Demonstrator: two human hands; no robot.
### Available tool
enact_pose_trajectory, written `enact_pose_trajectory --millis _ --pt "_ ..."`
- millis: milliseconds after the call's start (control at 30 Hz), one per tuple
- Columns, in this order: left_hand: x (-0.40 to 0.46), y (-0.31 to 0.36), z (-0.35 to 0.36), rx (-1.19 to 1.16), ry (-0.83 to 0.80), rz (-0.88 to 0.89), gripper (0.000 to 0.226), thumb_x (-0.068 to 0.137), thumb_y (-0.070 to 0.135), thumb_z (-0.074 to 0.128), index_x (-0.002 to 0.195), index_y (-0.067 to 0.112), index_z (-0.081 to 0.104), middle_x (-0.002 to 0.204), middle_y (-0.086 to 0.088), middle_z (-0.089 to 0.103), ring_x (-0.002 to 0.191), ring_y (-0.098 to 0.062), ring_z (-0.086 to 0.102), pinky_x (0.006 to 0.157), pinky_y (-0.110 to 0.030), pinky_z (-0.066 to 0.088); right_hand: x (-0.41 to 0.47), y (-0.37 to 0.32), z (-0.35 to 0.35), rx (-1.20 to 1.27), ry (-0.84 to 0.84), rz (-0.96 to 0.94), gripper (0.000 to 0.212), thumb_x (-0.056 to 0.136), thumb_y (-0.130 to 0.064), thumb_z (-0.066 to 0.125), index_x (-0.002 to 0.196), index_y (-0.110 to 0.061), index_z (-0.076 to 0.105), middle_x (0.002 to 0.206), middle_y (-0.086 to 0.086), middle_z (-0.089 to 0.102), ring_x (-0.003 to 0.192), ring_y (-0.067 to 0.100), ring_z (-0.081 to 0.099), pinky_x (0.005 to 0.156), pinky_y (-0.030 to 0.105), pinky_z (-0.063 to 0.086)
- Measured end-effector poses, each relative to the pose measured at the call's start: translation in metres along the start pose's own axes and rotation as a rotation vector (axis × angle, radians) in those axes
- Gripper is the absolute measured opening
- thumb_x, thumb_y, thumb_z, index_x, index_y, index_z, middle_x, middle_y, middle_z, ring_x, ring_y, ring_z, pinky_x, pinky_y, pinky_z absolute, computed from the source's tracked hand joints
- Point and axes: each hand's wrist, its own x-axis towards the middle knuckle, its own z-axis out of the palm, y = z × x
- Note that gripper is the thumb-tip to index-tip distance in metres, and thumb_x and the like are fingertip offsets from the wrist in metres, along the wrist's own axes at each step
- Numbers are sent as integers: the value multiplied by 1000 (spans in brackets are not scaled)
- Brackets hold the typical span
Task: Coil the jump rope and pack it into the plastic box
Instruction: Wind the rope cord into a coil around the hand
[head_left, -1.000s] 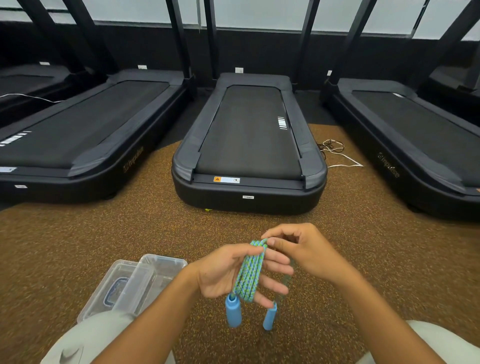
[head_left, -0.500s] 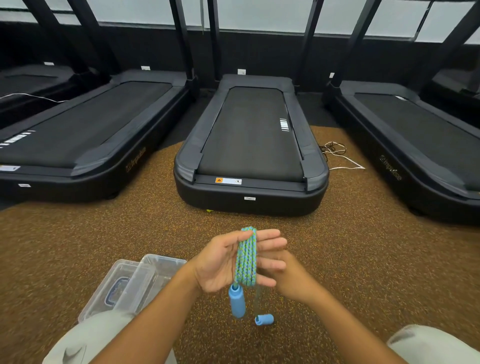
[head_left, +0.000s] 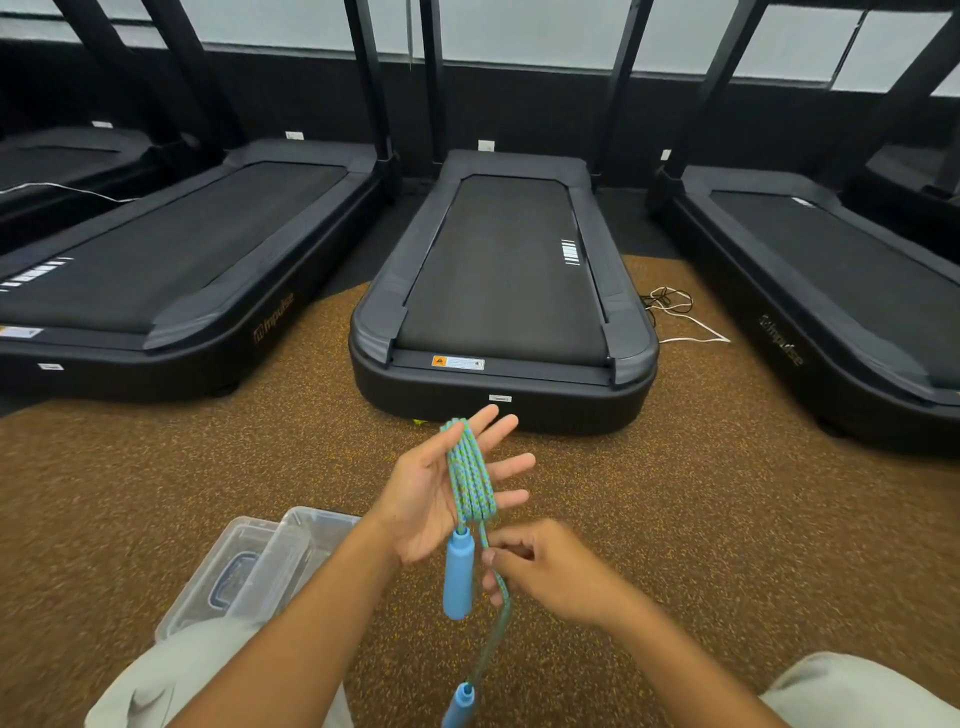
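Note:
The jump rope (head_left: 470, 475) is a blue-green braided cord, looped in several strands across my left hand (head_left: 431, 501), which is flat with fingers spread, palm up. One blue handle (head_left: 458, 574) hangs below that palm. My right hand (head_left: 548, 571) sits just under the coil and pinches the loose strand, which runs down to the second blue handle (head_left: 458, 706) near the bottom edge. The clear plastic box (head_left: 306, 551) stands open on the floor at lower left, with its lid (head_left: 228, 577) leaning beside it.
Three black treadmills stand ahead: one at centre (head_left: 501, 291), one left (head_left: 156, 270), one right (head_left: 841, 291). White cables (head_left: 675, 317) lie on the speckled brown floor (head_left: 727, 493) between centre and right. My knees in light trousers fill the bottom corners.
My right hand dropped from the top of the coil to below it, drawing out a strand. The second handle fell lower. My left hand rose and opened its fingers wider.

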Motion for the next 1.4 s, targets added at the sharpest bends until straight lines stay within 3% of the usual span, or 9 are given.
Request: enact_pose_trajectory --millis 133,333,533,700,800,933,1033,1133,1400 --pt "1 0 -3 -3 24 9 58 99 37 41 153 17 41 149 -4 58 129 -41 59 100 -60 50 -6 -12 1 -90 -17 -20 27 103 -30 62 77 -29 70 76 0 77 67 7 72 71 18 55" --pt "0 1 -2 27 39 21 58 100 38 39 154 18 40 150 -3 57 128 -40 60 99 -58 52 -12 -25 -4 -58 32 -23 25 101 -29 63 85 -12 71 69 7 72 56 10 67 61 27 58" --pt "4 -2 -5 84 61 15 51 106 37 32 153 20 40 148 -1 58 127 -38 62 96 -54 57 -17 -34 -11 -67 115 -140 28 95 -28 69 73 -11 68 55 -7 54 51 8 46 53 28 40" --pt "6 -8 -6 141 67 -11 49 108 36 32 155 21 38 149 1 58 127 -38 62 111 -63 41 -21 -42 -16 -69 118 -220 27 92 -21 73 68 -11 65 52 -14 47 50 1 36 52 20 30" --pt "7 -10 -5 142 44 -31 51 108 39 31 157 23 32 149 0 57 126 -38 63 103 -59 50 -25 -49 -22 -113 156 -259 24 90 -18 73 69 -12 65 56 -9 54 49 2 38 52 18 30" --pt "7 -11 -7 161 29 -53 58 106 43 31 158 20 29 148 0 58 127 -32 63 100 -49 52 -26 -54 -31 -188 198 -284 20 93 -29 68 80 -14 72 88 7 78 53 2 45 57 24 37" --pt "7 -11 -6 153 20 -73 63 101 47 35 157 18 31 149 -1 57 128 -28 63 99 -45 53 -24 -54 -38 -283 244 -294 16 96 -32 70 86 -21 76 70 -1 70 54 5 50 56 29 42" --pt "7 -12 -3 86 11 -93 69 97 49 39 156 14 33 148 -5 58 127 -28 63 90 -44 59 -22 -53 -43 -298 300 -315 9 96 -32 71 91 -26 76 78 -7 72 68 9 67 68 36 58" --pt "3 -27 5 199 -77 -194 66 103 54 33 155 14 35 145 -19 57 126 -36 53 100 -63 51 -18 -47 -49 -370 353 -371 5 91 -25 77 95 -25 77 84 -24 67 81 2 64 72 14 46"
